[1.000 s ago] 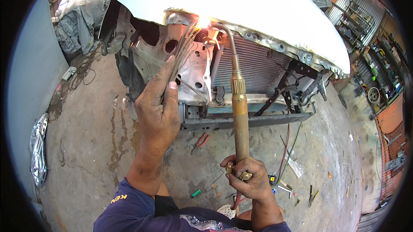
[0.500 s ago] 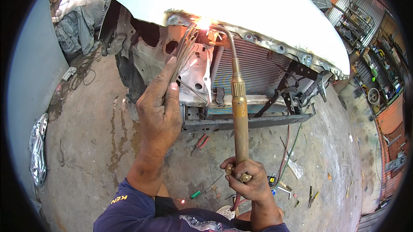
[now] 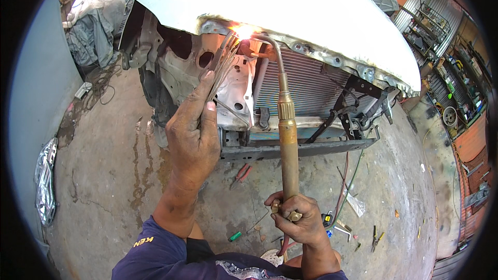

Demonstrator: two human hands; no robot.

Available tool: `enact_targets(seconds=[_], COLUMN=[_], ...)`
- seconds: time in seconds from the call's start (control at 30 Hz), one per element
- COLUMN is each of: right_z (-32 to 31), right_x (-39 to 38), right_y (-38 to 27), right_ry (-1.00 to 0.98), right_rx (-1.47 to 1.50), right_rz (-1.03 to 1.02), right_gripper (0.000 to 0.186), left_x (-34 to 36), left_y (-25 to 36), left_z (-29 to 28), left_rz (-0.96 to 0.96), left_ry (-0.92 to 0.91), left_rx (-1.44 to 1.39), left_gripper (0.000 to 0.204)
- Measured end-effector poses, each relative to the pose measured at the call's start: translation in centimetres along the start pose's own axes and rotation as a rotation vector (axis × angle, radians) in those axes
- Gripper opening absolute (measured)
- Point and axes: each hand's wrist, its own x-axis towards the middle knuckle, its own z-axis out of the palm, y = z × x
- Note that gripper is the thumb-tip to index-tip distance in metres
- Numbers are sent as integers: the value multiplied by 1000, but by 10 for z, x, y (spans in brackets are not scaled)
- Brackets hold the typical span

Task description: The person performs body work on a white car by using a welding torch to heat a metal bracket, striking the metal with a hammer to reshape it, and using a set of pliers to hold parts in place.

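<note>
My left hand (image 3: 194, 132) is closed around a bundle of bent thin metal wires (image 3: 224, 67), whose upper ends reach the bright glow under the hood's edge. In my right hand (image 3: 298, 217) is a long brass gas torch (image 3: 288, 140), gripped near its valve knobs. Its bent tip points left at the same spot, where a white-orange flame (image 3: 243, 32) burns against the scorched front edge of the white car hood (image 3: 290, 5). Glare hides exactly where wire, tip and metal meet. Behind the torch shows the car's radiator (image 3: 306, 80).
Red and green hoses (image 3: 353, 176) run over the concrete floor. Red-handled pliers (image 3: 241, 172), a green lighter-like piece (image 3: 235, 236) and several hand tools lie there. Shelves of parts (image 3: 456, 88) stand along the right; a silvery bundle (image 3: 46, 181) lies at the left wall.
The torch tip and wire ends have shifted slightly at the hood's edge, and fewer sparks fly. A glowing spark on the floor has gone. Both hands keep their grips.
</note>
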Motion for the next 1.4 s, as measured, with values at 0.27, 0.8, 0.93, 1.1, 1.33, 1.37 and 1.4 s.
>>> enact_targets(seconds=[0.27,0.8,0.93,1.1,1.33,1.37,1.4], right_z=[0,-1,-1,-3,4,4,5], right_x=[-1,0,0,-1,2,3,4], right_y=[1,-1,1,1,-7,-8,-8], right_ry=[-2,-12,-6,0,66,66,65], right_rx=[12,-7,-9,-77,-184,-203,-220], right_rz=[-5,-31,-48,-61,-110,-110,-112], right_gripper=[29,27,27,29,31,31,32], left_x=[1,4,4,10,8,8,9], left_y=[-1,-6,-1,-6,-5,-6,-8], left_z=[1,6,6,7,8,8,8], left_rz=[60,162,119,197,169,176,185], left_ry=[7,40,29,61,66,68,71], left_rx=[44,39,27,34,31,21,13], left_gripper=[44,45,45,45,44,44,44])
